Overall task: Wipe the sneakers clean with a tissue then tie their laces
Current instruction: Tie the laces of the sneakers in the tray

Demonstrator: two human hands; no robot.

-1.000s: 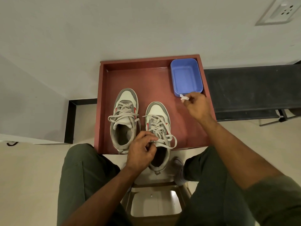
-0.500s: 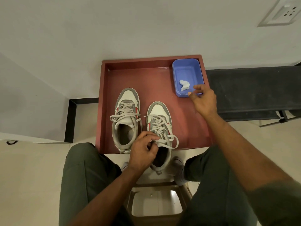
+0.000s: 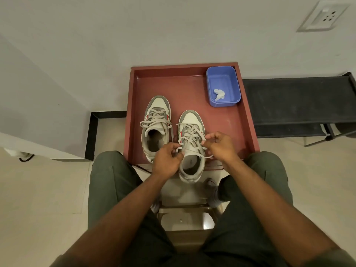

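Tray [image 3: 192, 89]: a red-brown tray with a raised rim, set against the wall; it holds both sneakers and the tub.
Left sneaker [image 3: 157, 128]: grey and white, at the tray's left middle, toe toward the wall, laces loose and untied.
Right sneaker [image 3: 190, 145]: just beside the first, nearer the tray's front edge, its heel hanging over that edge.
Tub [image 3: 236, 87]: a blue plastic tub in the tray's far right corner.
Tissue [image 3: 219, 94]: a crumpled white wad lying inside the tub, toward its near left.
Left hand [image 3: 167, 160]: at the right sneaker's left side, fingers curled, pinching a lace end.
Right hand [image 3: 219, 145]: at that sneaker's right side, fingers curled, pinching the other lace end.
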